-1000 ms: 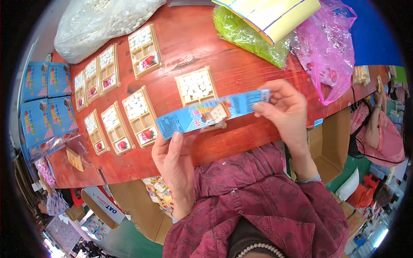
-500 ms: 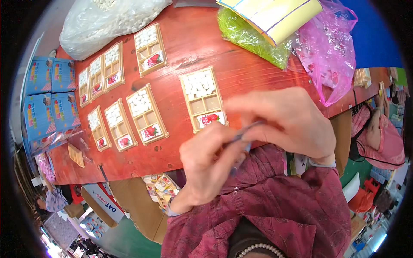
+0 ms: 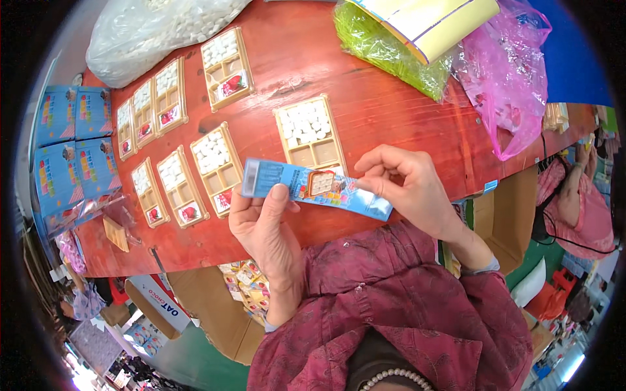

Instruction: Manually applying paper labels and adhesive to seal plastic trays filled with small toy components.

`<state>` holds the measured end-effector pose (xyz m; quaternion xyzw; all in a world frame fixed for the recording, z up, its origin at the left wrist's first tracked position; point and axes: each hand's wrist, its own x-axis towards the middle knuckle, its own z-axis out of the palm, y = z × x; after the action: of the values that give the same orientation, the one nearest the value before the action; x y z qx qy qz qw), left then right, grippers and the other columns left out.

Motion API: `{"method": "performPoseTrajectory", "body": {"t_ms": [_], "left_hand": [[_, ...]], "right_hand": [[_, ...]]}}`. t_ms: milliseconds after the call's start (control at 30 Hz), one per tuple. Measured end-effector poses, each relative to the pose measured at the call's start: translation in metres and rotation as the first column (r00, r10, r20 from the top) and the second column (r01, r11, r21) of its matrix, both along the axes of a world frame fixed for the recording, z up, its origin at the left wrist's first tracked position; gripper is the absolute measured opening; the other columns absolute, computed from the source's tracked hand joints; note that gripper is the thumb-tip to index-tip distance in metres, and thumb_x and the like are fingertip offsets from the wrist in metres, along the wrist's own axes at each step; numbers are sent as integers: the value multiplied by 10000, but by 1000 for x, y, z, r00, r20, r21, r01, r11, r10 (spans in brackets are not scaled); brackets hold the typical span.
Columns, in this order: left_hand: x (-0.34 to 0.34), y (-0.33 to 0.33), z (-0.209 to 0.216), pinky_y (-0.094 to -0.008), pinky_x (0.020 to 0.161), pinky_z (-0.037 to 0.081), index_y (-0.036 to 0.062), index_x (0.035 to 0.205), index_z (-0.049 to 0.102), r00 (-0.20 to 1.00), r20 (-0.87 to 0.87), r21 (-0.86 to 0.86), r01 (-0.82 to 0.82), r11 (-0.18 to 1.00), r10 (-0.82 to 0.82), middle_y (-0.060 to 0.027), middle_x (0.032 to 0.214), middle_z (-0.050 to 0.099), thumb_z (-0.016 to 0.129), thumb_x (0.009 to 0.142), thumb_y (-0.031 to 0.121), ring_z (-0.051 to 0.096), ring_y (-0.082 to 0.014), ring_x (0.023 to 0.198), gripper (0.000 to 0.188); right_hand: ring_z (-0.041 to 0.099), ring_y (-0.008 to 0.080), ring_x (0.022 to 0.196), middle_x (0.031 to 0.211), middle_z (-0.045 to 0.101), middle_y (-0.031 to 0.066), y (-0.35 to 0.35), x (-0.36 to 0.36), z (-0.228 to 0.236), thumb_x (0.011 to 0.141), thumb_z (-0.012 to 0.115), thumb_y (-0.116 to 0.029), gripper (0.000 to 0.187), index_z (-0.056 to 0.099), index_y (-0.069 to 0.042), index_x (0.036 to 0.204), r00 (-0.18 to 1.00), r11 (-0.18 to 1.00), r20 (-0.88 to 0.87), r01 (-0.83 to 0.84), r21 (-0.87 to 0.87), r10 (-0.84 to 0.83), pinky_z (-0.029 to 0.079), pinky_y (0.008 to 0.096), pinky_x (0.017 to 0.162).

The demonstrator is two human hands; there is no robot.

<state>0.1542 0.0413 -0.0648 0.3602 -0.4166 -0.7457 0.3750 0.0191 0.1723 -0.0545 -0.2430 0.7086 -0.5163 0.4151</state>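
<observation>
A long, flat blue printed packet (image 3: 287,174) hangs slightly tilted over the table edge in front of me. My left hand (image 3: 264,234) grips its left part, thumb on the face and fingers behind. At the packet's right part, my right hand (image 3: 411,189) pinches near the upper edge with thumb and fingertips. Just beyond lies a tan plastic tray (image 3: 301,157), its far section filled with small white pieces; the packet hides its near end. Several similar trays (image 3: 229,176) stand to the left, with white pieces and red strawberry-printed cards.
A clear bag of white pieces (image 3: 156,52) lies at the far left, above stacked blue boxes (image 3: 57,117). Far right are a green packet (image 3: 385,58), a yellow sheet (image 3: 417,26) and a pink bag (image 3: 502,78). Cardboard boxes (image 3: 512,221) sit below the table edge.
Both hands were blurred and close together around a dark, thin blue item. Now they are farther apart, and the blue packet is turned with its printed face up between them.
</observation>
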Motion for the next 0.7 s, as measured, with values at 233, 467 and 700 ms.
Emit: {"method": "performPoseTrajectory", "body": {"t_ms": [233, 467, 700], "left_hand": [[7, 0, -9, -209, 527, 441, 13, 841, 581, 993, 116, -74, -19, 997, 27, -64, 754, 634, 676, 770, 18, 566, -97, 599, 119], [4, -4, -22, -184, 479, 405, -4, 787, 559, 949, 306, -271, 15, 962, 71, -40, 691, 596, 636, 799, -9, 517, -67, 533, 78], [-1, -9, -34, -173, 454, 387, -19, 789, 560, 930, 360, -313, 47, 949, 73, -32, 673, 586, 636, 806, 2, 491, -48, 514, 80]], "right_hand": [[510, 41, 702, 727, 567, -2, -11, -8, -8, 760, 683, -71, 169, 603, 21, 877, 989, 998, -136, 48, -52, -54, 424, 203, 636], [525, 59, 688, 744, 599, 17, -30, -16, -25, 736, 705, -96, 180, 607, 7, 845, 979, 989, -162, 112, -97, -127, 427, 223, 618], [525, 61, 662, 700, 589, 25, -41, -19, -30, 719, 711, -92, 166, 600, 1, 800, 965, 993, -236, 107, -51, -116, 424, 229, 585]]}}
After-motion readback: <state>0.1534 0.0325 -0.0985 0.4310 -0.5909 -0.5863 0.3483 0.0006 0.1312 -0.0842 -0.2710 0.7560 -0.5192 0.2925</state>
